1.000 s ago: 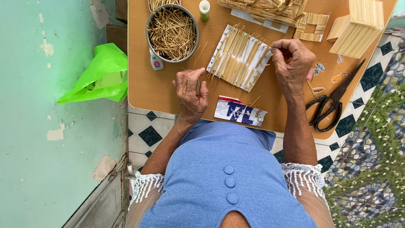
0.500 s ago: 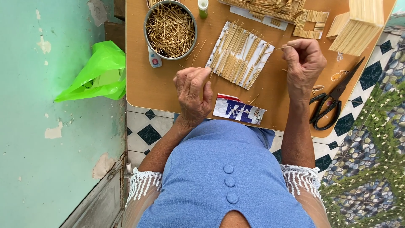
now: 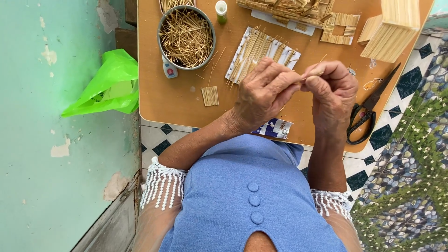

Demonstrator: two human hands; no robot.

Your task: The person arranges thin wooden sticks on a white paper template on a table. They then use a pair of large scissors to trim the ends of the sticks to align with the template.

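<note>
My left hand (image 3: 263, 93) and my right hand (image 3: 333, 91) meet above the orange table (image 3: 172, 102), fingertips together, pinching a small bundle of thin wooden sticks (image 3: 313, 72) between them. Below the hands lies a white sheet (image 3: 242, 58) covered with a row of sticks. A small glued panel of sticks (image 3: 210, 95) lies to the left of my left hand. A round metal bowl (image 3: 186, 37) full of loose sticks stands at the table's far left.
Black scissors (image 3: 368, 109) lie at the table's right edge. Stick-built panels and a block (image 3: 394, 30) stand at the back right. A glue bottle (image 3: 221, 10), a small tube (image 3: 169, 70), a printed packet (image 3: 275, 128) and a green plastic bag (image 3: 109, 86) are nearby.
Both hands have come together from apart, the left moving right and up. They now pinch sticks between them. The small panel of sticks lies uncovered on the table.
</note>
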